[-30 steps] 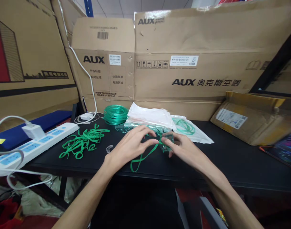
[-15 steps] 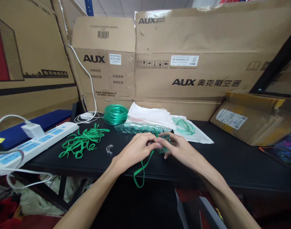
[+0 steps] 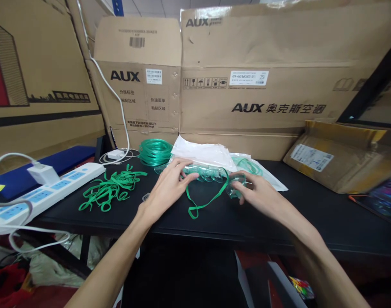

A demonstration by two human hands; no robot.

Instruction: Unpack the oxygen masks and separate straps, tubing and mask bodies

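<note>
My right hand grips a clear plastic mask from which a green elastic strap loops down over the black table. My left hand rests its fingers on a row of stacked clear masks just left of it, fingertips touching their near edge. Behind the masks lie white plastic bags.
A pile of green straps lies at the left, with a white power strip beyond it. A coil of green tubing sits at the back. Cardboard boxes wall the rear; a padded parcel lies at the right.
My hands, close together over one mask, have moved apart. The right hand carried the mask and strap to the right; the left hand reached back to the stacked masks.
</note>
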